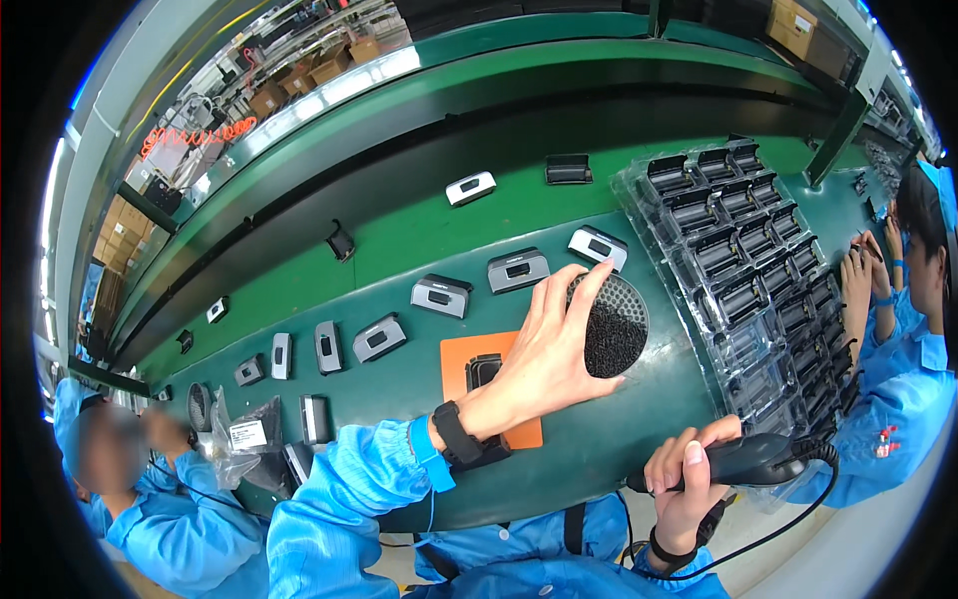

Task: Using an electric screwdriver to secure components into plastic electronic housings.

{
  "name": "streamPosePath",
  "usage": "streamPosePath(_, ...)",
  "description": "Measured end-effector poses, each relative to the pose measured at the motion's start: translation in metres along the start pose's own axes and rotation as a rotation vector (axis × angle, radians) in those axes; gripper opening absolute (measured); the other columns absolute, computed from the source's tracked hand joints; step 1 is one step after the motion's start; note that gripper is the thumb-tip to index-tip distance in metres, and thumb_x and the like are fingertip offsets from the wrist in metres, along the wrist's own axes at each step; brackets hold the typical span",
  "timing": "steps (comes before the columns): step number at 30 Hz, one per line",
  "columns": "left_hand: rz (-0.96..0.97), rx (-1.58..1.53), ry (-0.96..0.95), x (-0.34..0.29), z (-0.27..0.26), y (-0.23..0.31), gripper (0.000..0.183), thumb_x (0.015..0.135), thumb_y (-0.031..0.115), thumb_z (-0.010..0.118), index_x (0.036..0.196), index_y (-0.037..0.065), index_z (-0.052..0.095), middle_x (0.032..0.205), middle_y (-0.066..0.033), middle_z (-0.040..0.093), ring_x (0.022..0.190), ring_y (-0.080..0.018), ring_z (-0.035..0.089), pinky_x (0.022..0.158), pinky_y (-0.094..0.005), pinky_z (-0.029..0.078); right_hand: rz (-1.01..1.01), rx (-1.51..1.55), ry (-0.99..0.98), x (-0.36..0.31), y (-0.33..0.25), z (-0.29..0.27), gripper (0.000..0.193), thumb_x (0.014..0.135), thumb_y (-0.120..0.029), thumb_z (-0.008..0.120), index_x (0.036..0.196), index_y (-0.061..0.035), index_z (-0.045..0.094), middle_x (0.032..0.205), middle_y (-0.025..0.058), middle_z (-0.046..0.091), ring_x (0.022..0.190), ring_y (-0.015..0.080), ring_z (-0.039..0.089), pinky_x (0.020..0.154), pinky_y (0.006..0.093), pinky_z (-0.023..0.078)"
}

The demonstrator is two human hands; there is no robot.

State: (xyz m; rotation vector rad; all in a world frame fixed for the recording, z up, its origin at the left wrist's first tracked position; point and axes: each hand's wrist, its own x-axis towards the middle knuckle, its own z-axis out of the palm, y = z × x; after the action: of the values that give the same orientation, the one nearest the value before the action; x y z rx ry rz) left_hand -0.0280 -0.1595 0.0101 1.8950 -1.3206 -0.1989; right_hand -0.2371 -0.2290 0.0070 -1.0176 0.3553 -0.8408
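My left hand (551, 344) reaches over the bench and grips a round dish (627, 299) by its edge, fingers on the far side and thumb on the near side. Small black screws (614, 341) lie heaped in the dish, whose bottom has a pattern of round dimples. In my right hand (689, 477), low at the right, is a black electric screwdriver (753, 461) with a coiled cord; its tip cannot be made out. Beneath my left wrist lies an orange mat (525, 433) with a black housing (483, 370) on it, partly hidden by my forearm.
Several grey and white housings (440, 296) stand in a row across the green bench (399, 419). Clear plastic trays (689, 290) of black housings lie to the right. Co-workers sit at both sides; a plastic bag (261, 439) lies at the left.
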Motion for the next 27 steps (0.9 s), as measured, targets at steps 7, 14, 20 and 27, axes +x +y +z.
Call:
streamPosePath(7,0.026,0.047,0.007,0.003,0.007,0.007,0.117,0.06,0.021,0.09,0.154,0.008,0.021,0.14,-0.0227,0.032,0.131,-0.0442,0.035,0.111,-0.0518,0.038,-0.015,0.037,0.005,-0.001,0.001,-0.001,0.021,0.097,-0.006,0.054,0.099,-0.0073,0.033,0.061,0.0039,0.041,0.045,0.0108,0.039,0.041,0.0278,0.039)
streamPosePath(14,0.001,0.067,0.027,0.003,0.007,0.008,0.116,0.06,0.022,0.09,0.153,0.01,0.023,0.139,-0.0218,0.033,0.128,-0.0439,0.037,0.109,-0.0514,0.039,-0.003,0.018,-0.007,-0.004,0.0,-0.001,0.02,0.097,-0.006,0.053,0.099,-0.0077,0.033,0.061,0.0038,0.04,0.046,0.0111,0.04,0.042,0.0285,0.041)
streamPosePath(20,0.017,0.093,0.051,0.008,0.009,0.007,0.116,0.059,0.021,0.091,0.153,0.01,0.024,0.139,-0.0217,0.034,0.126,-0.0435,0.039,0.108,-0.0517,0.04,-0.005,0.046,-0.003,-0.001,0.001,-0.004,0.021,0.098,-0.006,0.053,0.099,-0.0078,0.033,0.062,0.0042,0.04,0.047,0.0113,0.039,0.042,0.0288,0.041)
streamPosePath(27,-0.023,0.102,0.043,0.008,0.011,0.007,0.116,0.06,0.023,0.091,0.153,0.01,0.023,0.138,-0.0231,0.034,0.125,-0.0438,0.04,0.108,-0.051,0.041,0.0,0.076,-0.019,0.0,0.002,-0.003,0.021,0.097,-0.006,0.053,0.099,-0.0075,0.032,0.061,0.0044,0.04,0.046,0.0114,0.039,0.042,0.0291,0.041)
